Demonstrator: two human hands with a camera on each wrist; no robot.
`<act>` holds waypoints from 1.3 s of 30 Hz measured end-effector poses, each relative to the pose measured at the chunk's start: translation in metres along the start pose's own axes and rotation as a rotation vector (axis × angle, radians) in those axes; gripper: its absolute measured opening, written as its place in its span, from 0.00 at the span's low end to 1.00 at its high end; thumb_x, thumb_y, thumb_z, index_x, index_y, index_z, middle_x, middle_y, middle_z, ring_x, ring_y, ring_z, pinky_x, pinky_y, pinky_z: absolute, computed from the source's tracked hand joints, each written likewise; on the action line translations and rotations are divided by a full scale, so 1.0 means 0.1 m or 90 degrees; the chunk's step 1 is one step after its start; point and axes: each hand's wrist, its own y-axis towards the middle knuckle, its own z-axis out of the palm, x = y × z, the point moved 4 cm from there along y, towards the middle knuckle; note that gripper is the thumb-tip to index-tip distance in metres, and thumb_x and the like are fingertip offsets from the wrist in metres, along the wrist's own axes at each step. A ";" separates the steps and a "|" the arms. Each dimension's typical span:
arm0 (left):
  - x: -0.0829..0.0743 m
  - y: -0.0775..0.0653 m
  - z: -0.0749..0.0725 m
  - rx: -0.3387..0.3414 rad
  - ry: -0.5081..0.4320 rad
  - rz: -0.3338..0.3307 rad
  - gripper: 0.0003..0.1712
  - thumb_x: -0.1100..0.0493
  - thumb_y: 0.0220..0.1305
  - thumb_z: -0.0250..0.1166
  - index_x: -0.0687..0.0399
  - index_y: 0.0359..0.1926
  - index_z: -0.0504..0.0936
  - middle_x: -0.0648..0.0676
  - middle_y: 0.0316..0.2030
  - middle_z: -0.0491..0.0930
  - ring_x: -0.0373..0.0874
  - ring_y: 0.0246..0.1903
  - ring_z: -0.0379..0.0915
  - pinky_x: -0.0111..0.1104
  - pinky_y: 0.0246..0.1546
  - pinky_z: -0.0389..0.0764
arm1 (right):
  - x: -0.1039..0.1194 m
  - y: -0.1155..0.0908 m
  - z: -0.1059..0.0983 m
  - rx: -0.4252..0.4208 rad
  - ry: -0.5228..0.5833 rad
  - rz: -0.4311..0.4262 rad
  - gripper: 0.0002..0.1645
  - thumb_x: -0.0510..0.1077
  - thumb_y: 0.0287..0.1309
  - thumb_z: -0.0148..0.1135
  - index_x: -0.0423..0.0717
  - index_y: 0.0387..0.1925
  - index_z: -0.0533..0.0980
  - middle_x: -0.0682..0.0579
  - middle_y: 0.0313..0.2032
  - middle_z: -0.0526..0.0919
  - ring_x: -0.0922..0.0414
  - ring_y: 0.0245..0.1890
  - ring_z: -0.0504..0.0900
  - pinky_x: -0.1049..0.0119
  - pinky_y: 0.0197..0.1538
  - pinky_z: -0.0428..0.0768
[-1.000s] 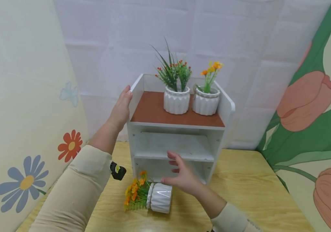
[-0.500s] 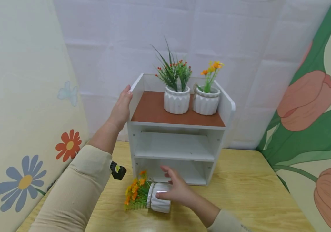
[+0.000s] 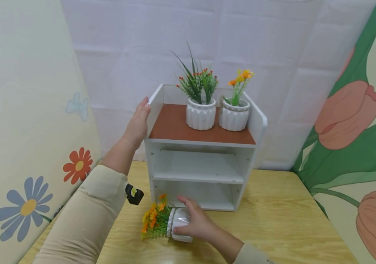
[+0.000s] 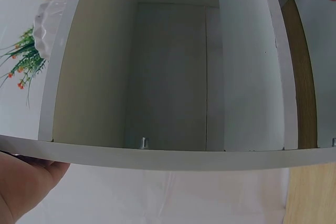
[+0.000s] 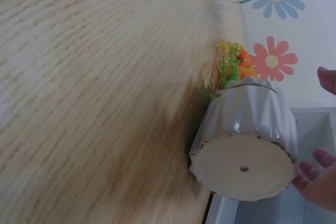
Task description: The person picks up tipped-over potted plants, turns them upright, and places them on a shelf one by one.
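Note:
My left hand point(image 3: 138, 123) rests with extended fingers against the outer left side of a small white shelf unit point(image 3: 201, 142); in the left wrist view part of this hand point(image 4: 31, 184) shows beyond the side panel. A white fluted flowerpot point(image 3: 180, 219) with orange and yellow flowers point(image 3: 153, 216) lies on its side on the table, flowers pointing left. Over that pot is my right hand point(image 3: 198, 222), thumb and fingers spread apart. The right wrist view shows the pot's base point(image 5: 244, 166) with a small hole, and fingertips point(image 5: 310, 174) close by its edge.
On the unit's brown top stand two upright pots, one with red-flowered grass point(image 3: 201, 115), one with orange flowers point(image 3: 234, 117). Raised sides flank this top. Below are white shelf compartments point(image 3: 198, 167). The unit stands on a wooden table point(image 3: 273, 216) before a white cloth point(image 3: 240, 40).
My right hand has moved down and left, from in front of the lower shelves to over the lying pot. The left hand, the shelf unit and the pots have stayed in place.

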 end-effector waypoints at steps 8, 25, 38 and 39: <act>-0.01 -0.01 -0.01 0.003 -0.009 -0.005 0.35 0.36 0.75 0.28 0.32 0.78 0.36 0.55 0.77 0.45 0.59 0.74 0.43 0.67 0.69 0.46 | -0.05 0.02 0.09 -0.006 -0.056 0.004 0.59 0.49 0.36 0.81 0.54 0.72 0.61 0.40 0.70 0.65 0.38 0.67 0.67 0.36 0.62 0.71; 0.01 0.00 0.00 0.003 -0.012 -0.009 0.35 0.36 0.75 0.29 0.32 0.78 0.37 0.54 0.78 0.44 0.59 0.75 0.41 0.68 0.68 0.46 | -0.10 0.08 0.21 0.004 -0.209 -0.020 0.59 0.54 0.36 0.80 0.53 0.71 0.62 0.45 0.68 0.67 0.44 0.68 0.65 0.43 0.66 0.69; 0.01 0.00 0.00 0.001 -0.005 -0.010 0.35 0.36 0.75 0.29 0.33 0.78 0.37 0.55 0.77 0.45 0.59 0.74 0.43 0.68 0.68 0.47 | -0.10 0.10 0.26 0.036 -0.318 -0.006 0.61 0.59 0.34 0.80 0.55 0.71 0.61 0.43 0.69 0.66 0.44 0.70 0.64 0.46 0.73 0.60; 0.01 0.00 0.00 0.000 -0.004 -0.010 0.35 0.36 0.75 0.29 0.33 0.78 0.37 0.55 0.77 0.45 0.59 0.74 0.43 0.68 0.68 0.47 | -0.10 0.10 0.26 0.036 -0.331 -0.008 0.61 0.60 0.34 0.80 0.54 0.71 0.62 0.43 0.68 0.67 0.45 0.69 0.64 0.46 0.72 0.61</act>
